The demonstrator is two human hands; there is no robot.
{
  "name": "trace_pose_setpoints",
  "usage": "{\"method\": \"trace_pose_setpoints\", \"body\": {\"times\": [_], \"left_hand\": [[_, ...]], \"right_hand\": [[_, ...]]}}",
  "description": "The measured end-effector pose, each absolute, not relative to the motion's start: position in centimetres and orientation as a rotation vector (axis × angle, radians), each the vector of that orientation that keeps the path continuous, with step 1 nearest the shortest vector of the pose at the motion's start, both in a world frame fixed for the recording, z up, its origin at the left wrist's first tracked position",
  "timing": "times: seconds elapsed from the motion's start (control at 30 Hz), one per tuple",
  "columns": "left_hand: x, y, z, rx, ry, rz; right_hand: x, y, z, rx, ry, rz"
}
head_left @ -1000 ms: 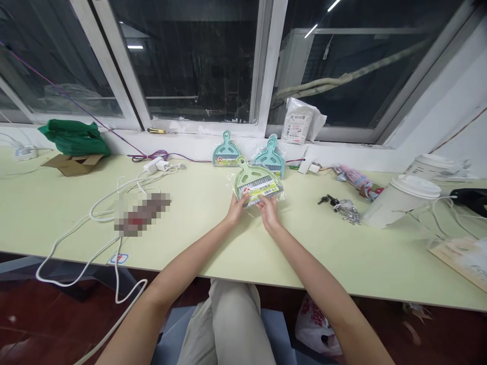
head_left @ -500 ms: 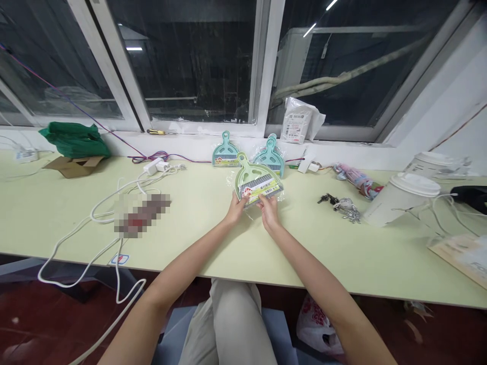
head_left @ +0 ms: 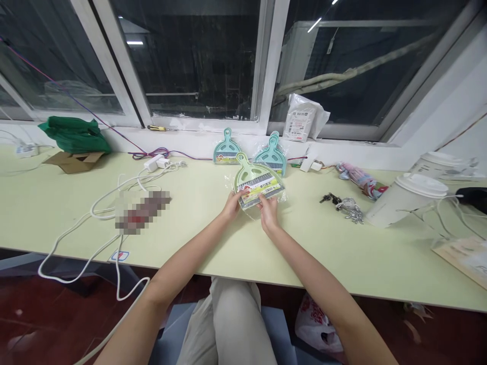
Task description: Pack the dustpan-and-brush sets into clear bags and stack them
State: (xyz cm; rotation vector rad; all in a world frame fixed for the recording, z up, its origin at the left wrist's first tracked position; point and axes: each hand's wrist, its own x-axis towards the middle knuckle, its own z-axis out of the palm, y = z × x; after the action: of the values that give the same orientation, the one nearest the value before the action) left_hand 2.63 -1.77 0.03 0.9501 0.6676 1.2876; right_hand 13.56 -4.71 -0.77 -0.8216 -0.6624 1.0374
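A light green mini dustpan and brush set (head_left: 255,178), wrapped in clear plastic with a printed label, is held up over the table by both hands. My left hand (head_left: 231,205) is closed on its lower left edge, thumb on the front. On the lower right edge my right hand (head_left: 269,209) pinches it, also with the thumb in front. The set's handle points up and away from me. Behind it, a teal dustpan set (head_left: 227,147) leans against the wall, and further teal sets (head_left: 271,154) stand to its right, partly hidden.
White cables (head_left: 102,203) and a pixelated object (head_left: 142,213) lie on the left of the table (head_left: 190,203). A green bag (head_left: 74,134) rests on a cardboard box (head_left: 76,162). Keys (head_left: 344,207), a folded umbrella-like bundle (head_left: 361,180) and paper cups (head_left: 405,200) are at the right.
The green set stays in both hands, now tipped back slightly, and its lower edge shows more. The whole view has shifted slightly.
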Motion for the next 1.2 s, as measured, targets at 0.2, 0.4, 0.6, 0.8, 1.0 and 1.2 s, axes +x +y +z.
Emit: {"method": "trace_pose_setpoints", "body": {"times": [0.2,0.4,0.6,0.8,1.0,1.2], "left_hand": [[1.5,-0.6,-0.5,1.000,0.857,1.299],[-1.9,1.1,-0.9,0.901,0.873,1.113],[-3.3,1.1,-0.7,0.856,0.855,0.991],[-3.1,1.0,-0.8,0.926,0.901,0.819],[-2.5,0.4,-1.0,1.091,0.820,0.819],[-1.1,-1.1,-0.3,1.214,0.807,0.872]], "right_hand": [[15.9,-3.4,-0.9,-0.982,-0.859,1.279],[21.1,-3.2,0.6,-1.301,-1.705,0.551],[22.0,-3.0,0.1,-1.210,-2.122,-0.126],[22.7,-1.2,-1.7,-1.188,-2.004,0.049],[23.0,-0.6,-2.8,-1.250,-1.770,0.140],[23.0,0.6,-4.0,-1.186,-1.352,0.778]]}}
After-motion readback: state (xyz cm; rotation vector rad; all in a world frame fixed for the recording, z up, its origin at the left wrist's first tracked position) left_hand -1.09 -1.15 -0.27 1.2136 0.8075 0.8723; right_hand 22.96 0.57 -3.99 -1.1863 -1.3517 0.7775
